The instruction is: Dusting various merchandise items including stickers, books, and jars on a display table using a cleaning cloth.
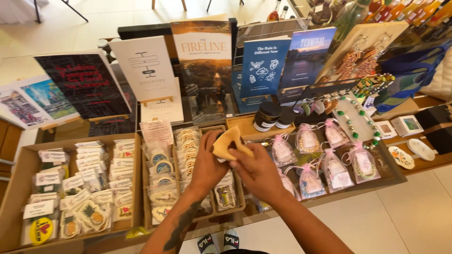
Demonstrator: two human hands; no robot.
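Both my hands hold one small tan, cloth-like flat piece (229,142) above a wooden display tray (238,123). My left hand (207,162) grips its left edge from below. Over on the other side, my right hand (256,169) pinches the lower right edge. Under my hands lie rows of small packaged stickers and badges (162,168) in the tray. Two dark jars (270,115) stand just behind the piece.
A cardboard box (14,188) of packaged stickers sits at the left. Several upright books (202,66) on small easels line the back. Pink organza pouches (308,141) fill a tray at the right. A bead necklace board (355,120) and earring card (360,54) stand farther right. Tiled floor lies below.
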